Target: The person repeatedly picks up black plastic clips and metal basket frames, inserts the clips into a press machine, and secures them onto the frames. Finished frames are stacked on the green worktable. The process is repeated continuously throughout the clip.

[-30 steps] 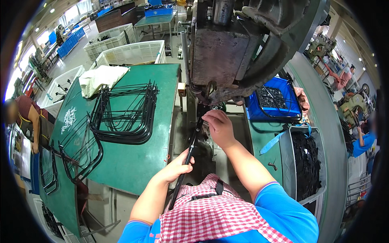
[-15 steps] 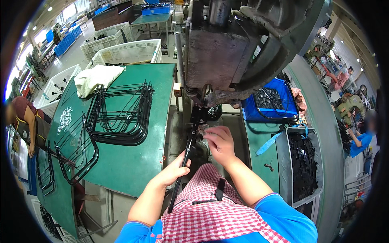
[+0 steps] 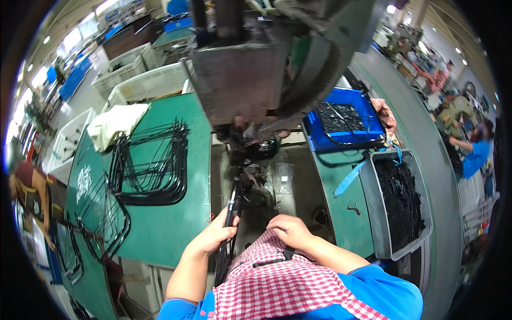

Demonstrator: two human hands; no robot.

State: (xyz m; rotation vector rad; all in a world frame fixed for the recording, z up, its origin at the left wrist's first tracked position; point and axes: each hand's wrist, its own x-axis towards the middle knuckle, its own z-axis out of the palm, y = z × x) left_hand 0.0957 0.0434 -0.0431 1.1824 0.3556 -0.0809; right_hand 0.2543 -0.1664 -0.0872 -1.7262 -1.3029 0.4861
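currently, head view: bar (image 3: 232, 199) slants up from the left side of the apron (image 3: 290, 282) toward the press (image 3: 240, 80); its upper end is blurred, so contact there cannot be told.
left hand (image 3: 215, 235): closed round the bar, thumb across it, below the press.
right hand (image 3: 292, 231): off the bar, fingers curled at the apron; fingertips hidden, so whether it grasps anything cannot be told.
left table (image 3: 170, 232): bears black frames (image 3: 154, 200), apart from both hands.
right table (image 3: 346, 230): bears blue bin (image 3: 319, 136) and grey bin (image 3: 373, 210), both holding black parts.
step: judged as handling the bar at the press; seating or removal cannot be told.
next move: judged to call for a firm left grip and the right hand clear of the press.
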